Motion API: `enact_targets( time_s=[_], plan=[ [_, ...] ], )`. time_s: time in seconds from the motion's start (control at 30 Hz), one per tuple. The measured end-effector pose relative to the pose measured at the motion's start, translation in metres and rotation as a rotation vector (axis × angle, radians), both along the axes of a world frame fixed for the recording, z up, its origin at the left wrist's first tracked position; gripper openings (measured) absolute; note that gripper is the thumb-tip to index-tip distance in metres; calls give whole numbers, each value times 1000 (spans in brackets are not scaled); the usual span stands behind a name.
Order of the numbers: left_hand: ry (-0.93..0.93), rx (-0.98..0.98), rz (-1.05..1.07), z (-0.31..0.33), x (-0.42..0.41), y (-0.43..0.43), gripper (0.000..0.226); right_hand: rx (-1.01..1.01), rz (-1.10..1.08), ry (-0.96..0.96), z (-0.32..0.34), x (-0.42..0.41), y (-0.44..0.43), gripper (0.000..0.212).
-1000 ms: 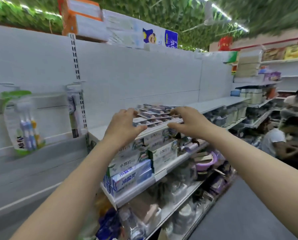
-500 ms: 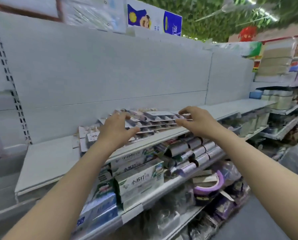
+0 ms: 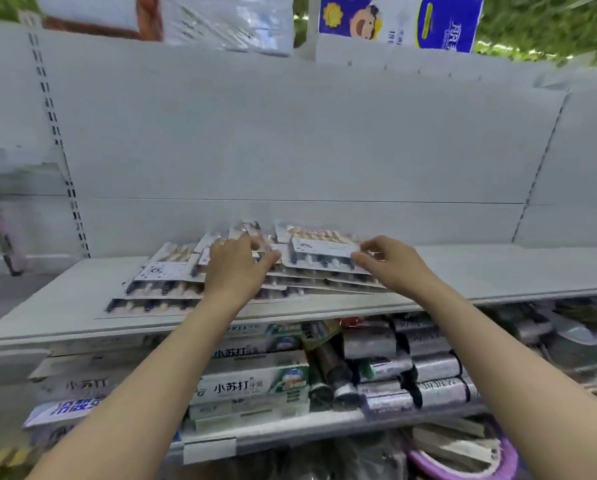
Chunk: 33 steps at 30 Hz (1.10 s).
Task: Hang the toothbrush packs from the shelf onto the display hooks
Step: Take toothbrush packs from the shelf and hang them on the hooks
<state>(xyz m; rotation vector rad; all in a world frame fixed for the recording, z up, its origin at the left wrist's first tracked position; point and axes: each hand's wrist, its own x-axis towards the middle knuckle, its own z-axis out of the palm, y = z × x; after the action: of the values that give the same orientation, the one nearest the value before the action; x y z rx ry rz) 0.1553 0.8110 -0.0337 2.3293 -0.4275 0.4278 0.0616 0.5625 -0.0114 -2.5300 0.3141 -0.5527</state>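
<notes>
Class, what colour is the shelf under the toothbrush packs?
Pale grey; the shelf shows best in the head view.

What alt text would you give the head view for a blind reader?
The left hand rests on a pile of toothbrush packs on a white shelf; the right hand pinches the edge of the top pack. Toothpaste boxes sit below.

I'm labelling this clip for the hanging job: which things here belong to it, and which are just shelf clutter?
In the job: toothbrush packs, stacked on the shelf; left hand resting on them; right hand pinching the top one.
Lying about: toothpaste boxes, silver rolls, purple ring below; blue printed packs above.
</notes>
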Motion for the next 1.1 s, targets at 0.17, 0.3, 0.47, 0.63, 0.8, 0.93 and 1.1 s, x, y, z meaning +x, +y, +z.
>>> enact_targets(
  time_s=[0.17, 0.3, 0.47, 0.63, 0.8, 0.93, 1.1],
  plan=[
    [-12, 46, 79, 2, 22, -20, 63, 35, 35, 32, -10, 31, -16, 59],
    [-10, 85, 117, 8, 36, -32, 64, 21, 2, 68, -14, 51, -21, 62],
    [-4, 131, 179, 9, 51, -36, 58, -60, -82, 122, -12, 69, -20, 70],
    [43, 252, 181, 16, 57, -34, 60, -10, -71, 115, -12, 77, -14, 68],
    [35, 289, 224, 26, 60, -15, 37, 174, -1, 64, -13, 81, -4, 83],
    [44, 213, 215, 23, 65, 3, 29, 89, -28, 181, -10, 83, 1, 92],
    [70, 128, 180, 16, 62, 15, 21, 96, -16, 215, -1, 80, 10, 79]
  ],
)
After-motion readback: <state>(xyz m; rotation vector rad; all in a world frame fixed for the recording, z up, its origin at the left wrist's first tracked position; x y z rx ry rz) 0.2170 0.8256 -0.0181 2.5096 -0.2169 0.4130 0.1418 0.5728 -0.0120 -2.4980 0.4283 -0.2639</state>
